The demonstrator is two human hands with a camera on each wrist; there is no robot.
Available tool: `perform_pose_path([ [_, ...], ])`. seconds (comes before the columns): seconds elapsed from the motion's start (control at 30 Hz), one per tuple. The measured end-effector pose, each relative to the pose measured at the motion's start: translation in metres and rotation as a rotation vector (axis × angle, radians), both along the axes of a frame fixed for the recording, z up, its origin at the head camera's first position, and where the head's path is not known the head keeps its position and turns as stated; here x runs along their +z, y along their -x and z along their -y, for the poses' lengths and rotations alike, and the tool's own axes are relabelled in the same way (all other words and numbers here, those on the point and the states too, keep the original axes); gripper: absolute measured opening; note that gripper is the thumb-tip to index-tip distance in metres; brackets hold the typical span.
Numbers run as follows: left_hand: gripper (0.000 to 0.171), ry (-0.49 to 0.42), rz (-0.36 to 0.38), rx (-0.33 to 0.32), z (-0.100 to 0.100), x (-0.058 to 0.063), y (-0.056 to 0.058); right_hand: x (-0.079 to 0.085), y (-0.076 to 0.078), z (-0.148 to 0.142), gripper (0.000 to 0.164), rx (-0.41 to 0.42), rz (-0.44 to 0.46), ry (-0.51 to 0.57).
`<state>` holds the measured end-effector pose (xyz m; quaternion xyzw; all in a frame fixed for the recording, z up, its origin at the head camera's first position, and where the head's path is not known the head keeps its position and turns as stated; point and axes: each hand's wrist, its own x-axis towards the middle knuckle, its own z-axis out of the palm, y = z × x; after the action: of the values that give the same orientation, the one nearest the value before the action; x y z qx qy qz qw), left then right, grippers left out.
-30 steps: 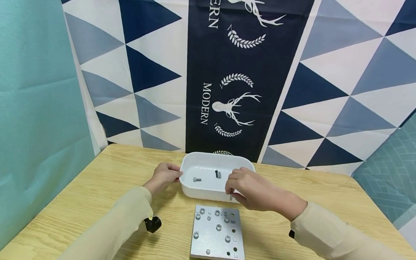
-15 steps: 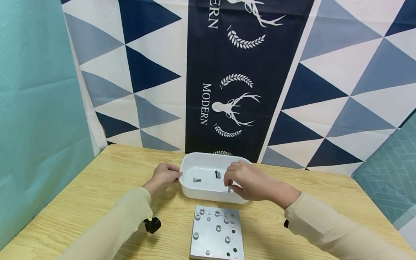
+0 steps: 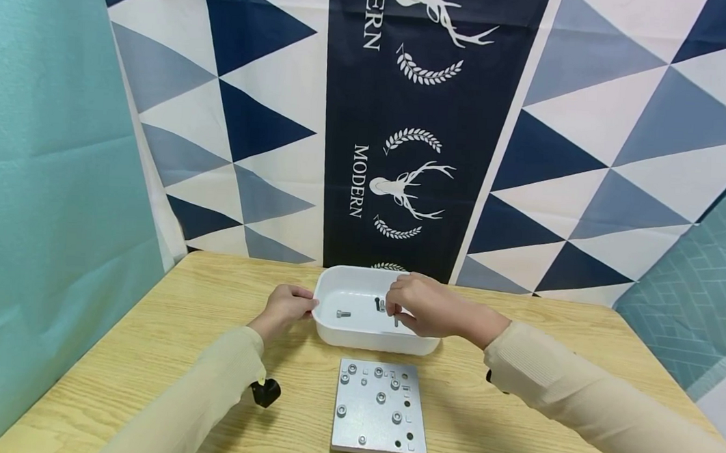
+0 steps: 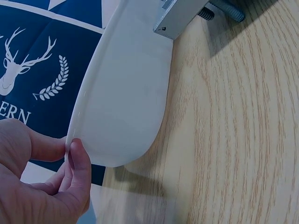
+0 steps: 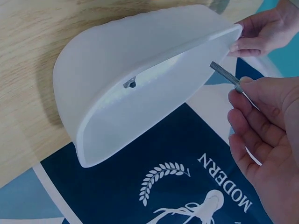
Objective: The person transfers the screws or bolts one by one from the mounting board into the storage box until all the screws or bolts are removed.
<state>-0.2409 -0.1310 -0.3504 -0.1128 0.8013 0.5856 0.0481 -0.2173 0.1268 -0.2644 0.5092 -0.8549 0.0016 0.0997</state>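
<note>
A slender grey screw (image 5: 225,72) with a straight, finely threaded shaft is pinched between the thumb and fingertips of the right hand (image 3: 428,306), above the white tray (image 3: 363,339) near the far edge of the tabletop (image 3: 211,301); the left hand (image 3: 286,303) pinches the tray's left rim. Relative to one second earlier, the right hand and screw lie farther left, closer to the loose screws (image 3: 343,314) inside, while the left hand, tray and metal plate (image 3: 366,419) keep their places.

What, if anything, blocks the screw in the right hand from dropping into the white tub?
Nothing visible. The right hand pinches the screw, its tip toward the open tub; the left hand holds the tub's left end, off to the side.
</note>
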Motion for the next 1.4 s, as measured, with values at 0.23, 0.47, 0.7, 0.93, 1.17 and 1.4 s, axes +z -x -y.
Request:
perform_pose_path([
  [0.23,0.023,-0.006,-0.004,0.003,0.001,-0.002,0.0,-0.003,0.01,0.001,0.014,-0.009,0.009,-0.008],
  [0.47,0.023,-0.002,-0.014,0.006,-0.001,-0.002,0.001,-0.003,0.02,0.0,0.015,-0.035,0.043,-0.025],
  [0.7,0.023,-0.003,-0.009,0.014,-0.002,-0.002,0.002,-0.004,0.032,0.004,0.015,-0.063,0.091,-0.02],
  [0.93,0.023,0.011,0.002,0.018,-0.002,-0.001,0.001,-0.007,0.044,0.011,0.014,-0.103,0.144,-0.03],
  [1.17,0.024,0.007,0.004,0.017,-0.003,0.002,0.002,-0.004,0.056,0.014,0.013,-0.144,0.17,-0.044],
  [1.4,0.022,0.012,-0.005,0.018,-0.002,0.001,0.0,-0.006,0.067,0.017,0.014,-0.172,0.205,-0.054],
])
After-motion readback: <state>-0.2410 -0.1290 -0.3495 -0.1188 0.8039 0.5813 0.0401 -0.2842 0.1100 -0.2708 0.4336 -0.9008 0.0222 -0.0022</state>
